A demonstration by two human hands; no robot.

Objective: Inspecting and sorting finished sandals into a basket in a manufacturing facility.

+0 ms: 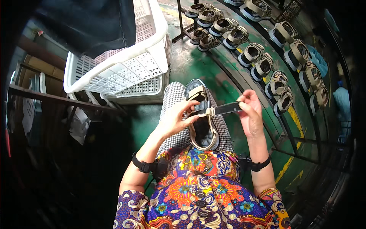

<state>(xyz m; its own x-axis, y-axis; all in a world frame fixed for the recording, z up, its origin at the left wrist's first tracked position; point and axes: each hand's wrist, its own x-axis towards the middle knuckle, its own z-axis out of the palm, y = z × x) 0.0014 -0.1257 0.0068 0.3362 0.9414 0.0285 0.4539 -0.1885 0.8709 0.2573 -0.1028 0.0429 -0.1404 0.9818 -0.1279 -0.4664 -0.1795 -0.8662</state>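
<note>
A beige and black sandal lies lengthwise on my lap, its toe end pointing away from me. My left hand grips it from the left side, with thumb and fingers closed about its middle straps. A dark strap stretches out from the sandal's right side. Its far end is pinched between the thumb and fingers of my right hand, which is raised to the right of the sandal. The strap looks taut and nearly level.
White plastic crates stand ahead to the left, with dark cloth hanging over them. Racks at the right carry several pairs of similar sandals. A metal frame stands at the left. The floor is green.
</note>
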